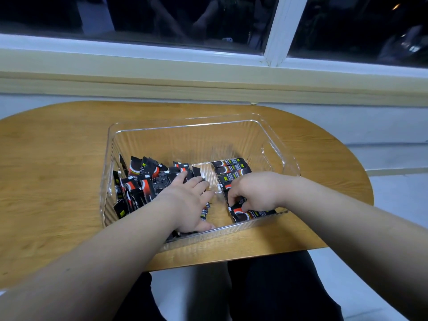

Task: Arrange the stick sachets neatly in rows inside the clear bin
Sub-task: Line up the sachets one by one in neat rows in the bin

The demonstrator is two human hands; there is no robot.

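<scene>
A clear bin [185,140] is set at the centre of a wooden surface [58,158], with its long sides running from 9 to 3 o'clock. All the sachets in view are held inside it.

At 9 o'clock in the bin a loose pile [139,181] of black sachets with red and white marks is heaped. They are tilted and crossed at many angles, and some are leant against the left wall. At 3 o'clock a row [231,169] of the same sachets is laid flat, each one lying crosswise, side by side from 12 towards 6 o'clock. Between pile and row a strip of bare bin floor is left.

Both forearms are brought in over the near wall from 6 o'clock. The left hand [187,200] is laid palm down on the right edge of the pile. Its fingers [196,181] are held straight and slightly apart, pointed towards 12 o'clock, and the thumb is stretched along the near wall.

The right hand [257,191] is placed over the near end of the row. Its fingers [234,198] are curled together and clamped on the near sachet [250,214], which is tilted a little out of line with the rest.

Beyond the surface, at 12 o'clock, a pale sill [162,82] and a dark window [162,17] are seen. At 6 o'clock, below the surface edge, dark trousers [278,286] are visible.
</scene>
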